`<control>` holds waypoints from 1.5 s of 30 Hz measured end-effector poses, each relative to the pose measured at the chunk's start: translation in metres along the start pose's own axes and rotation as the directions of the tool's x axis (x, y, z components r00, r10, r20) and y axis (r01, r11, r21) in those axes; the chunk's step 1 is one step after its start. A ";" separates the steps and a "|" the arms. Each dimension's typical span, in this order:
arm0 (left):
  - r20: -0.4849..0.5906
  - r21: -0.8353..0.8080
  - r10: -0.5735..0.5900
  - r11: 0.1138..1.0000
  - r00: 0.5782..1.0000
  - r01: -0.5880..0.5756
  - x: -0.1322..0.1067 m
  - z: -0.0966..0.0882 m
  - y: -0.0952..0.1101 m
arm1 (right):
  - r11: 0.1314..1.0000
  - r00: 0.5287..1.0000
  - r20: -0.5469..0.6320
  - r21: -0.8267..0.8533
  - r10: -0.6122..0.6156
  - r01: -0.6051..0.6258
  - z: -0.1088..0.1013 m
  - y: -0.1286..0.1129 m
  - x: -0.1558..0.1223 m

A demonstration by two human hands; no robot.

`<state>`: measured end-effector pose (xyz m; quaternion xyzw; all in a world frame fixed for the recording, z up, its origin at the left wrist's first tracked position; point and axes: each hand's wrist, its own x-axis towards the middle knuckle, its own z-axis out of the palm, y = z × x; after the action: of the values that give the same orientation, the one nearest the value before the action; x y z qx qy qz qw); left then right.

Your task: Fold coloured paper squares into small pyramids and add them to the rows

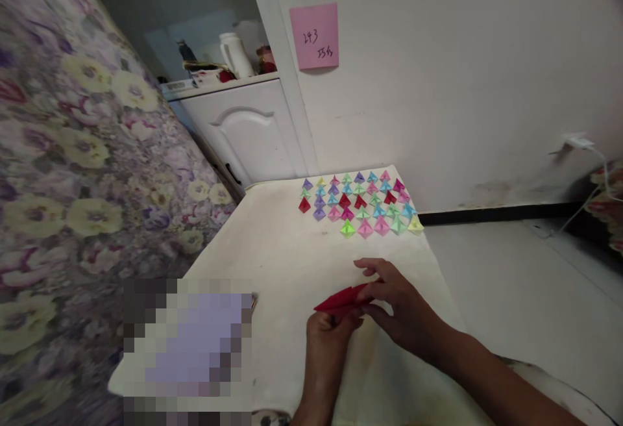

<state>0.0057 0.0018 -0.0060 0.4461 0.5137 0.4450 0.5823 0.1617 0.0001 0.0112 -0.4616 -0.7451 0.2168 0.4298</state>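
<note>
A piece of folded red paper (341, 299) is held above the near part of the table between both hands. My left hand (328, 335) is closed on its lower edge, the fingers curled in. From the right, my right hand (394, 299) pinches its other end between thumb and fingers, with the index finger raised. The red paper comes to a point at its left end. Beyond the hands, small folded paper pieces (360, 202) in many colours stand in rows at the table's far end.
A cream cloth covers the table (272, 250). At its left lies a pixelated purple rectangle (199, 335). A floral curtain (97, 153) hangs left. Behind are a white cabinet (243, 127) and a pink note (315, 36) on the wall. A charger (578, 142) with cable is at right.
</note>
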 end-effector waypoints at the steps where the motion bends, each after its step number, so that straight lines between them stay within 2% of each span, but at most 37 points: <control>1: 0.002 0.000 0.002 1.000 1.000 -0.002 0.000 0.001 0.000 | 1.000 1.000 0.009 -0.012 0.006 -0.006 0.000 0.001 0.000; 8: 0.032 0.020 0.046 0.999 0.998 -0.047 -0.003 0.004 -0.002 | 0.993 0.998 0.045 -0.113 0.047 -0.042 -0.001 0.005 0.001; 14: 0.191 0.135 0.115 0.981 0.975 -0.142 -0.005 0.006 0.009 | 0.979 0.999 0.038 -0.202 -0.018 0.025 0.002 0.009 0.003; 18: 0.240 0.269 0.124 0.944 0.963 -0.189 -0.007 0.003 0.016 | 0.966 0.998 0.029 -0.250 -0.059 0.064 0.005 0.014 0.004; 21: 0.279 0.335 0.072 0.927 0.958 -0.167 -0.008 0.001 0.019 | 0.957 0.996 0.057 -0.277 -0.071 0.084 0.008 0.017 0.004; 24: 0.314 0.319 0.013 0.941 0.949 -0.118 -0.007 -0.002 0.021 | 0.949 0.992 0.110 -0.303 -0.059 0.090 0.010 0.018 0.004; 28: 0.272 0.164 -0.145 0.981 0.951 0.102 -0.003 -0.005 0.021 | 0.934 0.983 0.172 -0.336 -0.066 0.121 0.012 0.018 0.003; 30: 0.236 0.112 -0.227 0.972 0.945 0.206 0.001 -0.007 0.018 | 0.930 0.978 0.192 -0.337 -0.082 0.145 0.012 0.017 0.003; 32: 0.222 0.085 -0.275 0.961 0.935 0.263 0.003 -0.010 0.015 | 0.929 0.975 0.201 -0.334 -0.096 0.160 0.011 0.016 0.003; 40: 0.320 0.025 -0.198 0.979 0.927 0.201 0.007 -0.013 -0.001 | 0.929 0.958 0.240 -0.292 -0.160 0.228 0.013 0.014 0.003; 45: 0.287 0.025 -0.152 0.988 0.946 0.151 0.010 -0.011 -0.009 | 0.932 0.942 0.291 -0.266 -0.167 0.247 0.017 0.013 0.000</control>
<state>-0.0038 0.0108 -0.0178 0.4661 0.4565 0.3286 0.6829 0.1541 0.0073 -0.0072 -0.4064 -0.8645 0.1143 0.2728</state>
